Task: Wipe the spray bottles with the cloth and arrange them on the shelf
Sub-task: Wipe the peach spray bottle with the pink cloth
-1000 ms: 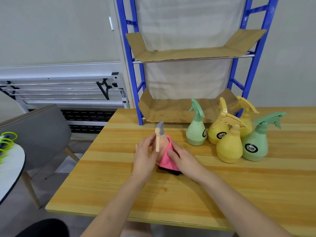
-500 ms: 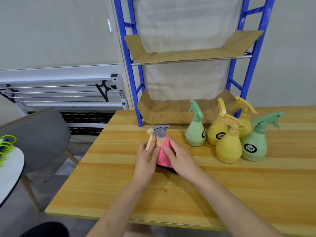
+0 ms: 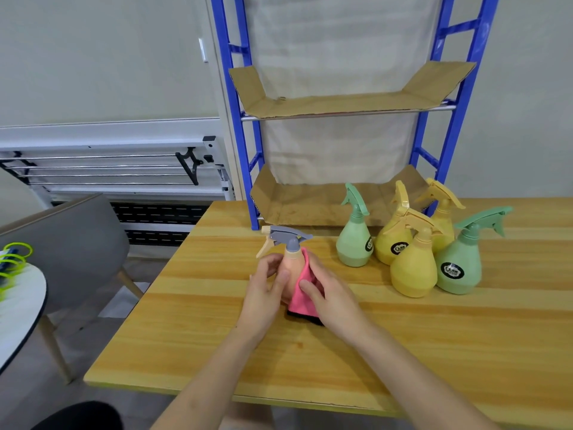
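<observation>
A peach spray bottle (image 3: pixel 290 268) with a grey trigger head stands upright on the wooden table (image 3: pixel 403 336). My left hand (image 3: pixel 263 293) grips its left side. My right hand (image 3: pixel 328 293) presses a pink cloth (image 3: pixel 302 290) with a black edge against the bottle's right side. Its nozzle points left. To the right stand several more bottles: a green one (image 3: pixel 355 240), a yellow one (image 3: pixel 414 265), another green one (image 3: pixel 462 262), and two yellow ones behind. The blue shelf rack (image 3: pixel 237 119) rises at the back with cardboard-lined shelves (image 3: pixel 341 102).
A grey chair (image 3: pixel 68 243) stands left of the table, beside a white round table (image 3: pixel 18 305) with green rings on it. A metal folding rack (image 3: pixel 108 169) leans against the wall behind. The lower cardboard shelf (image 3: pixel 310 206) sits at table level.
The peach bottle has turned in my hands, so its trigger head now points left instead of facing me. Both hands and the cloth have stayed on the bottle.
</observation>
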Available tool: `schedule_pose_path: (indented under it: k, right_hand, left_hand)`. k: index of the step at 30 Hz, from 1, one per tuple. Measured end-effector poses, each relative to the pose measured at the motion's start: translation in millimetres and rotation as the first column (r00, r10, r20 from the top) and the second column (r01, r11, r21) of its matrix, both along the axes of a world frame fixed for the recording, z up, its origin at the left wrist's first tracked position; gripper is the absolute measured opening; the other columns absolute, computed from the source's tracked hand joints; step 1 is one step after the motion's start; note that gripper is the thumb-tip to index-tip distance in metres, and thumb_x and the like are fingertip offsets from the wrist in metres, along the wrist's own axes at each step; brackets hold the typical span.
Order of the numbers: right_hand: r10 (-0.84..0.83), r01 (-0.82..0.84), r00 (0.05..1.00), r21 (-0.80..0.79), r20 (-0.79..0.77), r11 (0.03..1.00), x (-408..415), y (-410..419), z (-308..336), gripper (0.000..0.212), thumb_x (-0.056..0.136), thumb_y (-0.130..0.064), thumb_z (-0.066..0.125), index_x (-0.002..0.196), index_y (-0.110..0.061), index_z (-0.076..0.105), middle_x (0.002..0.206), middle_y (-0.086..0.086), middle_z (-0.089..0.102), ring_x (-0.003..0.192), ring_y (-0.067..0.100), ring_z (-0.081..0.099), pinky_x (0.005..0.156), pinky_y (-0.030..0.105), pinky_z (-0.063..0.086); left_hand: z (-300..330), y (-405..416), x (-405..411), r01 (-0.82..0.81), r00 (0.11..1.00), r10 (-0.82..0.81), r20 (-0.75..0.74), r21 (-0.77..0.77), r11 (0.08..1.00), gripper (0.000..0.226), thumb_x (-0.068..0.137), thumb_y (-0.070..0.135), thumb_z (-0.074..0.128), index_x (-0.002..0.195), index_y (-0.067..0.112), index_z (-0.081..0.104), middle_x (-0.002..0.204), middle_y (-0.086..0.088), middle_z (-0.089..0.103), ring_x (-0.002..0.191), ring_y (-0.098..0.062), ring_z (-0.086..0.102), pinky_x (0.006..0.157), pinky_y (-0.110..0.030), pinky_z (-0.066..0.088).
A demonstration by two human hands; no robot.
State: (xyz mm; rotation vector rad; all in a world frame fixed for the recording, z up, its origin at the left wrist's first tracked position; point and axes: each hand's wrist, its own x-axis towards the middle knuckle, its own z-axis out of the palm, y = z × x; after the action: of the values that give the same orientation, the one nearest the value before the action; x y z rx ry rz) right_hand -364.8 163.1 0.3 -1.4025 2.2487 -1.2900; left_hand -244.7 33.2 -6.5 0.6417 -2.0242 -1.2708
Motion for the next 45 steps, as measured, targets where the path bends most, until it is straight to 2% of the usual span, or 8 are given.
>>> schedule_pose_path:
  k: [5,10,14,19,26,34,41,45]
  right_hand:
    - [0.022,-0.022,1.000,-0.012,-0.017,1.000,-5,-13,13,0.056,0.108,-0.035,0.051,0.161,-0.030,0.034,0.158,-0.011,0.048,0.141,0.009,0.047,0.116,0.032,0.039]
    - [0.030,-0.032,0.999,0.066,0.036,0.997,-9,-10,10,0.054,0.111,-0.041,0.041,0.163,-0.035,0.028,0.161,-0.012,0.044,0.144,0.011,0.044,0.109,0.024,0.036]
    - [0.038,-0.037,0.999,0.142,-0.010,0.989,-12,-2,3,0.058,0.111,-0.041,0.042,0.165,-0.038,0.021,0.154,-0.005,0.054,0.133,0.018,0.053,0.105,0.034,0.043]
    - [0.060,-0.056,0.995,0.064,-0.074,0.996,-5,11,-3,0.072,0.105,-0.029,0.059,0.166,-0.033,0.020,0.165,-0.010,0.039,0.148,0.008,0.039,0.122,0.029,0.033]
    - [0.090,-0.089,0.996,0.035,-0.022,0.995,-8,-5,14,0.064,0.108,-0.035,0.052,0.164,-0.038,0.021,0.154,-0.010,0.050,0.132,0.009,0.052,0.110,0.032,0.045]
    - [0.117,-0.120,0.993,0.142,0.028,0.983,-19,3,8,0.057,0.111,-0.046,0.039,0.164,-0.035,0.022,0.164,-0.011,0.040,0.147,0.011,0.041,0.117,0.031,0.035]
    - [0.116,-0.116,0.993,0.103,0.000,0.988,-13,12,3,0.067,0.108,-0.036,0.053,0.166,-0.037,0.018,0.168,-0.015,0.030,0.152,0.005,0.032,0.124,0.032,0.031]
    - [0.148,-0.148,0.989,0.025,0.026,0.989,-11,4,13,0.068,0.107,-0.029,0.054,0.164,-0.043,0.019,0.167,-0.022,0.030,0.151,-0.001,0.031,0.125,0.035,0.032]
  left_hand:
    - [3,0,-1,0.006,1.000,-0.005,0.010,-0.075,0.997,0.029,0.104,0.034,0.056,0.133,0.031,0.058,0.127,0.017,0.062,0.123,-0.002,0.056,0.109,-0.042,0.047]
    - [1,-2,-3,-0.049,0.997,0.055,0.060,-0.106,0.993,0.041,0.105,0.039,0.051,0.145,0.030,0.055,0.124,0.014,0.051,0.116,-0.001,0.055,0.104,-0.036,0.049]
    - [5,-3,-4,-0.022,0.995,0.030,0.095,-0.084,0.996,0.047,0.103,0.043,0.053,0.150,0.033,0.049,0.124,0.017,0.052,0.118,-0.001,0.054,0.099,-0.033,0.050]
    - [6,-4,1,0.013,0.997,-0.011,0.070,-0.039,0.999,0.041,0.099,0.049,0.056,0.138,0.040,0.048,0.130,0.019,0.060,0.124,0.000,0.055,0.105,-0.037,0.049]
    - [15,-8,1,0.040,0.989,-0.012,0.150,-0.184,0.982,0.034,0.104,0.042,0.050,0.138,0.039,0.054,0.124,0.017,0.051,0.118,0.004,0.050,0.104,-0.039,0.048]
    - [14,2,0,-0.044,0.993,0.058,0.106,-0.131,0.990,0.037,0.100,0.039,0.059,0.135,0.034,0.050,0.127,0.020,0.058,0.116,0.002,0.057,0.097,-0.038,0.055]
    - [12,4,1,-0.018,0.989,0.038,0.142,-0.138,0.990,0.037,0.099,0.045,0.058,0.135,0.038,0.051,0.130,0.025,0.058,0.126,0.002,0.052,0.111,-0.045,0.044]
    - [13,5,0,-0.014,0.981,0.053,0.186,-0.206,0.979,0.041,0.105,0.038,0.051,0.145,0.033,0.050,0.125,0.013,0.048,0.118,-0.004,0.051,0.101,-0.037,0.049]
